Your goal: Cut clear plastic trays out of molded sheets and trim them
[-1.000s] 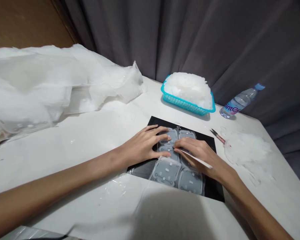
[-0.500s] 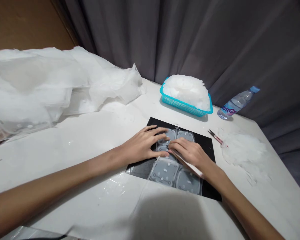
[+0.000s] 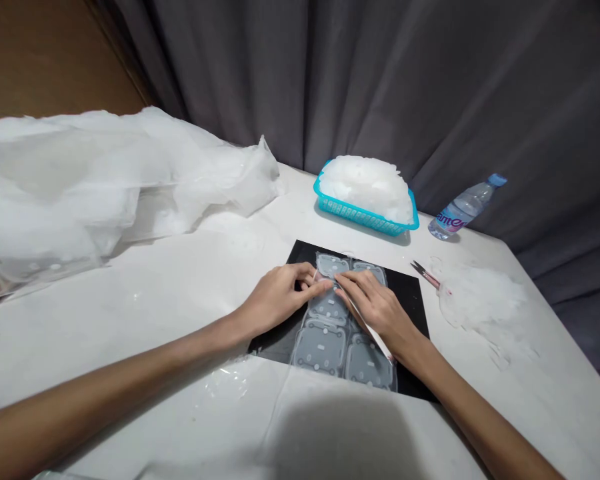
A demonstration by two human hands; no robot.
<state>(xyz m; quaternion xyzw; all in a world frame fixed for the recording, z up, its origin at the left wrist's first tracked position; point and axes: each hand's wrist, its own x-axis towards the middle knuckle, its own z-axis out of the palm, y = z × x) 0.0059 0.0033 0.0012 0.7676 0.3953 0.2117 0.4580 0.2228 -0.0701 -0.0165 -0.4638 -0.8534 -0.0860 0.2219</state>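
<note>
A translucent sheet of rounded square moulded pieces [image 3: 320, 345] lies on a black mat [image 3: 410, 293]. My left hand [image 3: 285, 293] is at the sheet's left edge, its thumb and fingers drawn together on the clear film there. My right hand [image 3: 375, 307] rests over the middle of the sheet, closed round a slim pale tool [image 3: 379, 341] whose tip points toward my left fingertips. The tool's exact tip is too small to make out.
Behind the mat stands a turquoise basket [image 3: 360, 217] heaped with white pieces. A tilted-looking bottle [image 3: 463, 210], scissors [image 3: 427, 274] and clear scraps [image 3: 490, 300] are to the right. Large plastic bags [image 3: 80, 187] fill the back left.
My left hand has gone from spread fingers flat on the sheet to fingers pinched together at its left edge. The view has shifted slightly; my right hand still holds the tool.
</note>
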